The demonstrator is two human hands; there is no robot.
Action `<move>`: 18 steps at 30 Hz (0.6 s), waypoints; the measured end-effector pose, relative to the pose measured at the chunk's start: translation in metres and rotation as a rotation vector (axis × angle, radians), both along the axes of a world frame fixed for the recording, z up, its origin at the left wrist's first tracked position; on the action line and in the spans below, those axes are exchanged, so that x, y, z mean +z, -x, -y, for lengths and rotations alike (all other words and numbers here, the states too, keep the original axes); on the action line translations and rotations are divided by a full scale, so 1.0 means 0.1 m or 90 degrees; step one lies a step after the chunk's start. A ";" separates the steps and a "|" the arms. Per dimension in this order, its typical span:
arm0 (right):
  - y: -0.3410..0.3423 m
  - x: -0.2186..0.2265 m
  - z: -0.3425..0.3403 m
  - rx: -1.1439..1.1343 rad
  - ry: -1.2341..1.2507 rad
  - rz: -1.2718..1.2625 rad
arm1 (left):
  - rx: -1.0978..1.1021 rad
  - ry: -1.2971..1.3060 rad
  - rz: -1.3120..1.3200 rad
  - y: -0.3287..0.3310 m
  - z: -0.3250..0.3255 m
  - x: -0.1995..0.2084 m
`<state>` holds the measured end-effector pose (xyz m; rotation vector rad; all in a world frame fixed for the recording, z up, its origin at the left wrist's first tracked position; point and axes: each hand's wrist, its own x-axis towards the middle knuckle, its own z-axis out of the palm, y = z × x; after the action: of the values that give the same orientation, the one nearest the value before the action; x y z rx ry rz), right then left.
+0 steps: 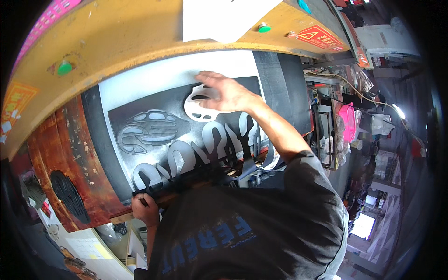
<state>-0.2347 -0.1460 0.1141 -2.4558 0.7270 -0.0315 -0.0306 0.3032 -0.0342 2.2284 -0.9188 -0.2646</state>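
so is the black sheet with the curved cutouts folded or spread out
Spread out: the sheet lies mostly flat over the white rectangular board, pale showing through its cutouts; near edge, cannot tell

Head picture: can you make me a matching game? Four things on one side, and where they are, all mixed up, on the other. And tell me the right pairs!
Things:
1. Right hand
2. Left hand
3. Black sole
4. Paper

Places:
A. On the rusty brown board
B. At the top, in front of the yellow beam
C. At the lower left corner of the dark sheet
D. Over the white shape with holes

Right pairs: 1-D, 2-C, 3-A, 4-B
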 end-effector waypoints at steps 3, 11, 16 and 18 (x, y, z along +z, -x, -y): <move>0.38 0.15 0.13 -0.128 0.026 0.000 | -0.002 0.003 0.028 0.02 0.03 0.00; 1.07 -0.13 0.05 -0.299 0.049 -0.108 | -0.036 -0.039 0.053 0.02 0.00 0.00; 1.26 -0.22 0.09 -0.407 -0.011 -0.048 | -0.034 -0.079 -0.017 0.01 -0.05 0.02; 1.30 -0.31 0.07 -0.375 0.014 -0.054 | -0.044 -0.091 0.012 -0.01 -0.08 -0.02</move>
<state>-0.3642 -0.1526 0.0829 -2.1877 1.4674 -0.1616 -0.0300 0.3112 -0.0366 2.3351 -1.0165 -0.3504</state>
